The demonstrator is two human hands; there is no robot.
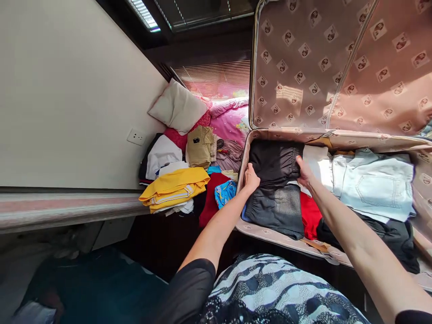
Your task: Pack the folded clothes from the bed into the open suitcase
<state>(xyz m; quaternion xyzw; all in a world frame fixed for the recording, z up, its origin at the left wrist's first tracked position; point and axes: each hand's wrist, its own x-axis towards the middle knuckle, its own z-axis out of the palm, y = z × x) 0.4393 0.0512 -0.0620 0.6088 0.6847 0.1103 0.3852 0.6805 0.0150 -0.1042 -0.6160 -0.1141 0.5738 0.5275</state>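
An open suitcase [286, 67] with a pink patterned lining lies in front of me, its lid raised. Folded black trousers or shorts [275, 159] with a gathered elastic waistband lie in its upper left corner. My left hand [251, 178] is closed on their left edge, fingers partly hidden against the suitcase wall. At the waistband end, my right hand [304, 173] grips with the thumb on top and the fingers tucked out of sight. Below sits a dark grey folded garment [276, 209]. White cloth [317, 164] and a red garment [309, 213] are right of these.
Light blue jeans [376, 177] and black clothing [394, 236] fill the suitcase's right side. Left of it are a yellow folded garment [175, 186], a khaki garment [200, 150] and a blue patterned cloth [225, 193]. A pale pillow [178, 105] leans by the wall [67, 99].
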